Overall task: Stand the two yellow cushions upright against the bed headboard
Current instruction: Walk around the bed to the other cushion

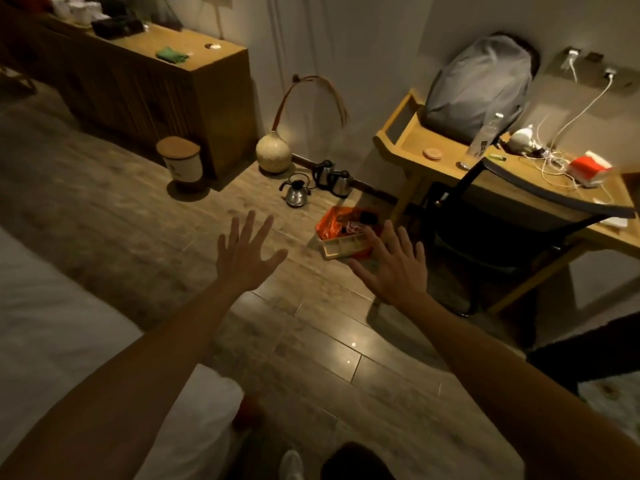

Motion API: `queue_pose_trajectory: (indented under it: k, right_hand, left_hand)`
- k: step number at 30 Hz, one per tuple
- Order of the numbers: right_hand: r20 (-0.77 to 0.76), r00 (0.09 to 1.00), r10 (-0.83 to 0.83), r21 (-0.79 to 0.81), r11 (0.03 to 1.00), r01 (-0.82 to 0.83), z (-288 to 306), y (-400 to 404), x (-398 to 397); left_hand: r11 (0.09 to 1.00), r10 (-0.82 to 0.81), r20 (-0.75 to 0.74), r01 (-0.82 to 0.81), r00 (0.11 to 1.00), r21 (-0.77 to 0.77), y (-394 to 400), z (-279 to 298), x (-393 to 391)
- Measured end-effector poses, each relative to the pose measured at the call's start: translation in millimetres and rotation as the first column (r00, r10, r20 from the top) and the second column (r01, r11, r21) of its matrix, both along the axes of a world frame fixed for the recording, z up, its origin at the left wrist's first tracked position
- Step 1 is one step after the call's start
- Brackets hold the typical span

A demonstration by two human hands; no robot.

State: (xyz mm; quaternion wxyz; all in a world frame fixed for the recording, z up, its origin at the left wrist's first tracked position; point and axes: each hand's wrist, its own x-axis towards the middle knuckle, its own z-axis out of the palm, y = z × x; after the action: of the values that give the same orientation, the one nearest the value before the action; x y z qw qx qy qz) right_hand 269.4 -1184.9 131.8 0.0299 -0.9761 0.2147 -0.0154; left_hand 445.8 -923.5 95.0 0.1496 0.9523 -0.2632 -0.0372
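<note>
Neither yellow cushion nor the headboard is in view. My left hand (246, 253) is stretched out in front of me over the wooden floor, palm down, fingers spread, holding nothing. My right hand (393, 268) is held out the same way to its right, also empty, above the floor near an orange tray. The white bed (52, 327) fills the lower left, with its corner beside my left forearm.
A wooden desk (450, 168) with a grey backpack (481, 88), cables and a bottle stands at right, a dark chair (502, 237) in front. Three kettles (317, 185), an orange tray (341, 233), a round vase (273, 152) and a bin (181, 162) sit on the floor. A long cabinet (149, 81) lines the back left.
</note>
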Motion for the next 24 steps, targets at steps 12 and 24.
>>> queue_pose_trajectory:
  k: [12, 24]
  right_hand:
    - [-0.064, 0.984, 0.168, 0.048, 0.985, -0.165, -20, -140, 294]
    - [-0.122, 0.768, 0.629, 0.097, 0.778, -0.621, -41, -51, 633]
  left_hand:
    - [0.982, 0.19, -0.085, -0.188, 0.978, 0.037, -90, -34, 241]
    - [0.785, 0.617, -0.113, -0.62, 0.779, 0.018, -29, -32, 413]
